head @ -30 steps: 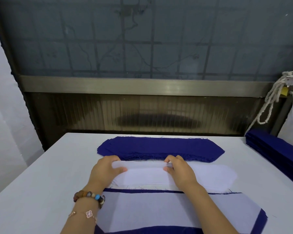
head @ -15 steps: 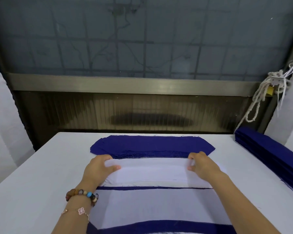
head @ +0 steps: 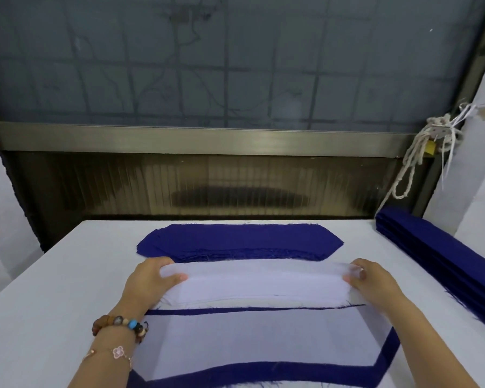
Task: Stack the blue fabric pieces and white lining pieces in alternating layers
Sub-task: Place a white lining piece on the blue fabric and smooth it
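Looking down at the white table (head: pixel 53 303), I start at the left, where a bead bracelet (head: pixel 121 324) and a thin chain bracelet (head: pixel 118 352) with a flower charm sit on the wrist. Above them the left hand (head: pixel 149 281) is clamped on the left end of a white lining piece (head: pixel 258 284), thumb on top and fingers curled underneath. The lining runs taut across the middle, its far edge raised. Its near edge drops to just behind the alternating stack (head: pixel 249 340). I can't tell whether it touches anything below. That stack lies closest to me, white lining on top and blue fabric showing round it as a border. Beyond the held piece, a pile of blue fabric pieces (head: pixel 238 240) lies flat near the table's far edge, frayed threads along its near side. Moving right, the right hand (head: pixel 375 281) pinches the lining's other end, fingers folded over the cloth. Further right, a folded blue stack (head: pixel 445 261) runs along the table's right side, and a knotted white rope (head: pixel 412 161) hangs above it by the window frame.
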Motion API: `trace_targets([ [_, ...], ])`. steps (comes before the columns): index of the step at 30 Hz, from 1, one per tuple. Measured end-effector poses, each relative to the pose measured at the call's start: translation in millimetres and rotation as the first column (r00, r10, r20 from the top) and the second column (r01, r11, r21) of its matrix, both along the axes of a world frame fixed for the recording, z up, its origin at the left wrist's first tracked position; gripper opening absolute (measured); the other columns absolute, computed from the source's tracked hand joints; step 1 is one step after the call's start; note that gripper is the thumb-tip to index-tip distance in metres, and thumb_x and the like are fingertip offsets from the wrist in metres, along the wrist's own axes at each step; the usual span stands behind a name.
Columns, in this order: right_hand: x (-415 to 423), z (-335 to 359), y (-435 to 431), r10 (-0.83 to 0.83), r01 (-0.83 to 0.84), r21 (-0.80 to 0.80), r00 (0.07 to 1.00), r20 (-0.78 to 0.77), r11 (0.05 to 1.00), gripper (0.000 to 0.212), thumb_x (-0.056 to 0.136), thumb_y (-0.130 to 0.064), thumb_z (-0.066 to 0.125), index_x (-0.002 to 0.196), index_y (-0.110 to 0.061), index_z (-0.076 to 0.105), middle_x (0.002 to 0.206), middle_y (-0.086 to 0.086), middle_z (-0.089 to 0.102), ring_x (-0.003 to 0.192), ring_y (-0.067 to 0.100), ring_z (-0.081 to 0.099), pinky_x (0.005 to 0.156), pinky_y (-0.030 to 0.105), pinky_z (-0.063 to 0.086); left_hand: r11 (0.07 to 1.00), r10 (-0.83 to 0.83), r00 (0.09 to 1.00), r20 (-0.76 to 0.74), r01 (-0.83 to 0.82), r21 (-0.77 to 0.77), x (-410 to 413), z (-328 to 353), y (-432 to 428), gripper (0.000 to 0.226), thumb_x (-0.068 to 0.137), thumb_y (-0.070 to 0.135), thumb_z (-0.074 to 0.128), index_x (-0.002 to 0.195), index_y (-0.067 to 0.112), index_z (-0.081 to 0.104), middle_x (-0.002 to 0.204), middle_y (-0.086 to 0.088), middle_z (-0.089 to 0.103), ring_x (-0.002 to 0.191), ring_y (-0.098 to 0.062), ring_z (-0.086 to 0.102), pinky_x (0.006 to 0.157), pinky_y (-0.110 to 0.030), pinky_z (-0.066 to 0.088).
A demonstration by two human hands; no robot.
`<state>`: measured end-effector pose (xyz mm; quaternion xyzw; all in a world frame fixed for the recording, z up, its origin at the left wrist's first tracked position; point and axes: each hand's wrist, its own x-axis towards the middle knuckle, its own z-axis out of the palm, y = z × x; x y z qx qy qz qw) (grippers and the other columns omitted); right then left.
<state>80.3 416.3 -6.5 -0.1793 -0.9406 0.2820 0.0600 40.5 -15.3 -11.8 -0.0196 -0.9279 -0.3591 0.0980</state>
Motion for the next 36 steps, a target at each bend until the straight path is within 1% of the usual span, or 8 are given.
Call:
trace_targets([
  [6,6,-8,-4,-0.126,0.122,-0.033,0.975,-0.181,0.992,0.031,0.087,-0.026,0.067,0.064,-0.015,0.049,0.061,-0.002,0.046,0.054,0.013,0.042,0.048,0.028,0.027,0.993,0.116,0.993,-0.002,-0.116,-0.026,3,1,-1,0.028,0.076,0.044,0.079,0.079,0.023,0.060,0.077,0.007,0.063,0.073,-0.011,0.057,0.059,-0.023,0.039],
  [9,7,-8,-5,-0.162,0.138,-0.110,0.955,-0.249,0.984,0.022,0.087,-0.022,0.068,0.076,-0.005,0.059,0.064,0.003,0.048,0.056,0.017,0.043,0.050,0.028,0.031,0.984,0.174,0.985,0.000,-0.173,-0.049,4,4,-5,0.029,0.081,0.039,0.075,0.071,0.020,0.055,0.070,0.005,0.057,0.066,-0.010,0.051,0.057,-0.023,0.035],
  [12,7,-8,-8,-0.157,0.126,-0.121,0.944,-0.289,0.985,0.016,0.089,-0.023,0.066,0.088,-0.007,0.061,0.083,0.007,0.057,0.073,0.022,0.051,0.063,0.029,0.035,0.983,0.185,0.983,-0.001,-0.185,-0.007,1,3,-13,0.041,0.088,0.028,0.070,0.063,0.003,0.051,0.059,-0.010,0.049,0.057,-0.022,0.043,0.054,-0.028,0.032],
  [16,8,-5,-10,-0.170,0.080,-0.269,0.928,-0.330,0.960,0.012,0.091,-0.021,0.065,0.095,-0.013,0.058,0.072,0.000,0.064,0.074,0.019,0.055,0.073,0.028,0.036,0.985,0.161,0.987,-0.023,-0.159,0.064,2,4,-19,0.032,0.091,0.020,0.067,0.078,-0.009,0.062,0.074,-0.021,0.064,0.069,-0.033,0.059,0.062,-0.034,0.047],
  [20,8,-2,-11,-0.155,0.044,-0.318,0.930,-0.334,0.947,0.007,0.094,-0.021,0.059,0.097,-0.015,0.056,0.068,0.002,0.069,0.071,0.018,0.062,0.076,0.031,0.042,0.953,0.214,0.974,-0.080,-0.190,0.235,3,5,-14,0.022,0.092,0.014,0.066,0.084,-0.007,0.063,0.078,-0.020,0.065,0.059,-0.023,0.064,0.054,-0.021,0.050],
  [23,8,0,-12,-0.169,0.025,-0.388,0.925,-0.341,0.921,0.006,0.095,-0.022,0.055,0.091,-0.018,0.056,0.071,0.002,0.069,0.071,0.020,0.061,0.068,0.030,0.047,0.909,0.287,0.951,-0.116,-0.232,0.346,3,8,-12,0.015,0.088,0.015,0.071,0.075,0.006,0.068,0.068,-0.010,0.066,0.057,-0.016,0.060,0.048,-0.008,0.044],
  [30,6,0,-10,-0.278,0.053,-0.520,0.888,-0.366,0.853,0.002,0.095,-0.022,0.057,0.096,-0.021,0.056,0.068,0.005,0.065,0.067,0.018,0.057,0.064,0.026,0.044,0.787,0.382,0.922,-0.062,-0.289,0.545,2,8,-6,0.012,0.078,0.025,0.080,0.076,0.018,0.071,0.065,-0.002,0.068,0.060,-0.014,0.062,0.059,-0.021,0.045],
  [36,7,-2,-13,-0.259,0.107,-0.379,0.889,-0.378,0.919,0.007,0.095,-0.021,0.057,0.093,-0.014,0.057,0.064,0.001,0.063,0.067,0.014,0.055,0.060,0.022,0.038,0.796,0.396,0.915,-0.078,-0.300,0.526,7,12,1,0.013,0.078,0.024,0.079,0.076,0.015,0.070,0.064,-0.003,0.067,0.058,-0.013,0.061,0.060,-0.022,0.047],
])
